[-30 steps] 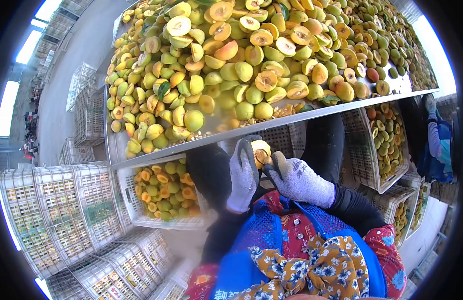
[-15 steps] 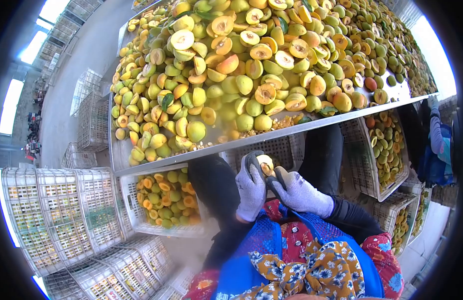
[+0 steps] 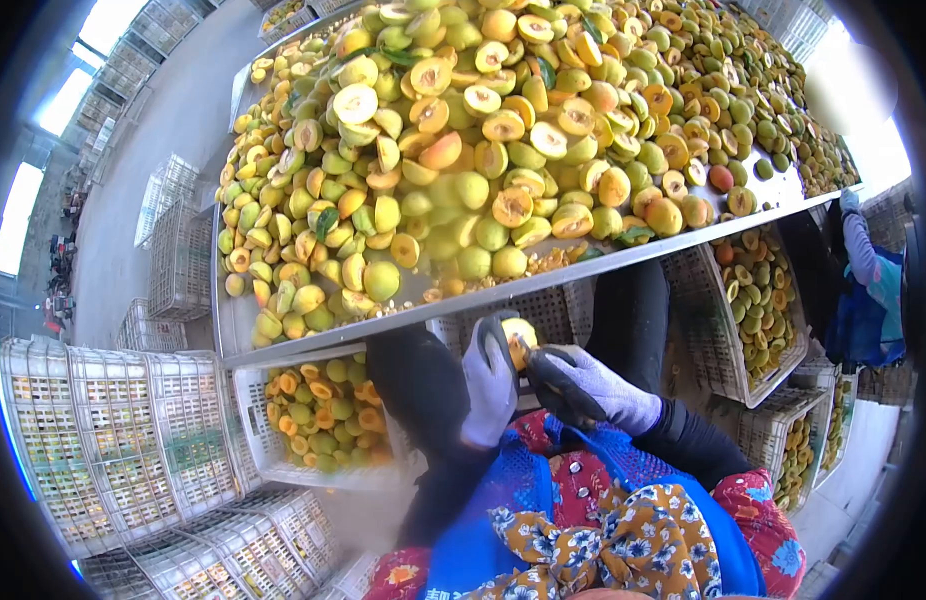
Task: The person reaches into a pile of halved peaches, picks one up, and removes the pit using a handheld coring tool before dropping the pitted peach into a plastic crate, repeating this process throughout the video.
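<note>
My left hand (image 3: pixel 491 385), in a pale grey glove with dark fingertips, is closed around a cut yellow peach half (image 3: pixel 518 340). The cut side faces up and to the right. Close beside it, my right hand (image 3: pixel 588 385) in a matching glove is closed, its dark fingertips at the lower right edge of the fruit. Whatever those fingers hold is hidden. Both hands are above my lap, just short of the metal table (image 3: pixel 543 272), which carries a large heap of halved peaches (image 3: pixel 513 207).
A crate of peaches (image 3: pixel 328 412) stands by my left leg, another crate (image 3: pixel 758 300) on the right. Stacked plastic crates (image 3: pixel 123 440) fill the lower left. Small tan bits (image 3: pixel 543 262) lie near the table edge. A co-worker (image 3: pixel 873 280) is at the far right.
The view has shifted slightly. My right hand has turned, its fingers now lower beside the fruit and its thumb off the cut face. The left hand still grips the peach half.
</note>
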### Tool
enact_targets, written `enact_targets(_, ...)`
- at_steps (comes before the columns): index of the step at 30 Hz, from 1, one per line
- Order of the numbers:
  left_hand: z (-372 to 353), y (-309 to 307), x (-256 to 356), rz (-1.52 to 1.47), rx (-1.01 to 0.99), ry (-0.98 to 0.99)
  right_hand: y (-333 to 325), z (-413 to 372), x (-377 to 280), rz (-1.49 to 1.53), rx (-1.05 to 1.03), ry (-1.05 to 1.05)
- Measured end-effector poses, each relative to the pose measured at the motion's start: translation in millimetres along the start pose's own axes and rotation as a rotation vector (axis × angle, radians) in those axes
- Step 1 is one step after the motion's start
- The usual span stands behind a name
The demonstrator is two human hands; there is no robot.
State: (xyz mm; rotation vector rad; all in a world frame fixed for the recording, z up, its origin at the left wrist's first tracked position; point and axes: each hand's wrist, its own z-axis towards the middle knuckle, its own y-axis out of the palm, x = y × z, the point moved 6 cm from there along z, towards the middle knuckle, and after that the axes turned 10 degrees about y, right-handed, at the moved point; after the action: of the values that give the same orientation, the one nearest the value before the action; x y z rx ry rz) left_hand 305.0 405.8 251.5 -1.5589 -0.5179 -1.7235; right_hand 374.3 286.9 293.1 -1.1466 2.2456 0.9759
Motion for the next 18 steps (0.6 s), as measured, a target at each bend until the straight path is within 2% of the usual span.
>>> enact_targets(2,-2,0,-12,-0.144,0.041,-0.147,-9,6,3,-0.297,0.220,-0.285)
enact_targets(3,-3,6,-9,-0.442,0.080,-0.409,-9,-2,-7,-0.477,0.300,-0.337)
enact_targets(6,1,-1,-4,-0.241,-0.026,-0.144,-13,2,1,-0.729,0.435,-0.353)
enact_targets(10,-5,0,-10,-0.234,-0.005,-0.114,-6,3,2,-0.839,0.444,-0.276)
enact_targets(13,-5,-1,3,-0.032,-0.042,-0.054,0,2,2,-0.965,0.415,-0.361)
enact_targets(16,-7,4,8,0.085,-0.082,0.010,-12,13,19,-0.806,0.390,-0.431)
enact_targets(17,-8,7,9,0.049,-0.052,0.022,-14,15,25,-0.731,0.343,-0.593)
enact_targets(18,-9,9,12,0.061,-0.057,0.062,-19,17,28,-0.491,0.240,-0.353)
